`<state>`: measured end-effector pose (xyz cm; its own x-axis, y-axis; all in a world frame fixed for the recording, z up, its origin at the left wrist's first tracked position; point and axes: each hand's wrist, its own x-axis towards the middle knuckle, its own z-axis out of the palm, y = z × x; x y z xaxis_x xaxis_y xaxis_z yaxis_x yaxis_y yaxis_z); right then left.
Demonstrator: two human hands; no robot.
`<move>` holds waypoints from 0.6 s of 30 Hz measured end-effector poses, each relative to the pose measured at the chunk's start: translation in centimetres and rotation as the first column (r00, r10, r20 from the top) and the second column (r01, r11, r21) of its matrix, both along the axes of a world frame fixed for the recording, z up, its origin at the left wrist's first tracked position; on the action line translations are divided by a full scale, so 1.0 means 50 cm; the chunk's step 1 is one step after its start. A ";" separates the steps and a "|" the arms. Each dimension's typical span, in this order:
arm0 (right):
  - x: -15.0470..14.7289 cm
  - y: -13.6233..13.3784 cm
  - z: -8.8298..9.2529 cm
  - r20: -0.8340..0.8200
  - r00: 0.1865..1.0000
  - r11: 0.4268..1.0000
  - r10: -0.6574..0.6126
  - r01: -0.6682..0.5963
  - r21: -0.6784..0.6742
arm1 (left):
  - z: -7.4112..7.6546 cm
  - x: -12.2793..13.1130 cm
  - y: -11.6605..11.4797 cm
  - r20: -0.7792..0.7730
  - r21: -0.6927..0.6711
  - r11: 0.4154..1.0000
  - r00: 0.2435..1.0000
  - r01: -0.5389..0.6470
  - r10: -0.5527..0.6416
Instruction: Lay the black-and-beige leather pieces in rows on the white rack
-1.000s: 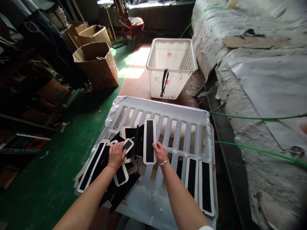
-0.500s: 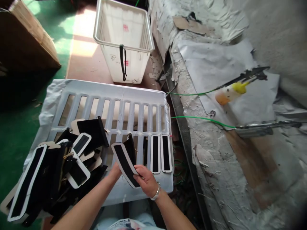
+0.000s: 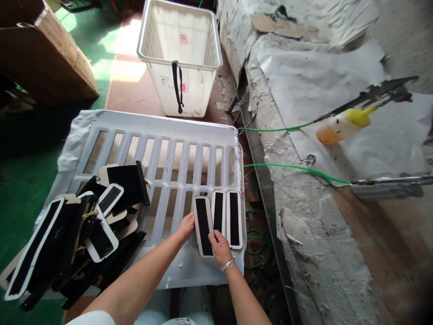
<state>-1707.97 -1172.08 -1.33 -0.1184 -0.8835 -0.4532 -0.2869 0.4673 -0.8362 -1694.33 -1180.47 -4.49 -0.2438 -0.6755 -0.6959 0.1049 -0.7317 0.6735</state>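
Note:
Between my hands is a black zip pouch point(image 3: 204, 221), its white-bordered base panel facing up and slightly tilted. My right hand point(image 3: 220, 248) grips the near right edge, thumb on top of the panel. At the left edge is my left hand point(image 3: 187, 225), its fingers closed against the pouch and partly hidden behind it. Two similar pieces stand side by side just to the right, a nearer one point(image 3: 218, 210) partly covered and an outer one point(image 3: 234, 219). All are over a slatted rack point(image 3: 162, 124) covered in whitish material.
A pile of black pouches point(image 3: 130, 185) with gold zips covers the rack's left side. Beyond the rack stands a white plastic bin point(image 3: 176, 90). On the paper-covered bench at right lie a yellow-capped bottle point(image 3: 338, 128) and green hoses point(image 3: 287, 166). A cardboard box point(image 3: 64, 54) stands back left.
Both hands have carried the pouch rightward, beside the two standing pieces, and turned it more upright. My left hand has come out from behind it to its left edge.

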 end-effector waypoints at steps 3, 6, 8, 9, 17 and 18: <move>0.003 -0.007 -0.051 -0.049 0.992 0.988 -0.117 0.121 0.097 | -0.011 0.011 0.029 0.099 0.052 0.998 0.995 -0.032 0.027; 0.006 -0.022 -0.082 -0.028 0.989 0.977 -0.147 0.150 0.152 | -0.018 0.015 0.045 0.253 0.010 0.998 0.966 0.054 -0.055; 0.005 -0.030 -0.091 0.019 0.994 0.980 -0.106 0.102 0.169 | -0.024 0.016 0.044 0.306 -0.015 0.994 0.947 0.111 -0.101; 0.003 -0.033 -0.093 0.037 0.996 0.981 -0.087 0.079 0.179 | -0.027 0.016 0.042 0.318 -0.017 0.993 0.942 0.121 -0.109; -0.018 -0.057 -0.084 -0.211 0.952 0.940 0.221 -0.150 0.307 | -0.051 0.003 0.024 0.377 -0.038 0.977 0.908 0.210 -0.181; -0.020 -0.066 -0.081 -0.262 0.930 0.930 0.257 -0.164 0.330 | -0.053 0.002 0.021 0.400 -0.043 0.976 0.899 0.214 -0.180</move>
<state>-1708.99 -1175.38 -5.38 -0.1141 -0.7322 -0.6715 -0.6185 0.5813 -0.5288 -1694.21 -1179.42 -7.14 -0.0972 -0.7017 -0.7058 -0.3203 -0.6494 0.6897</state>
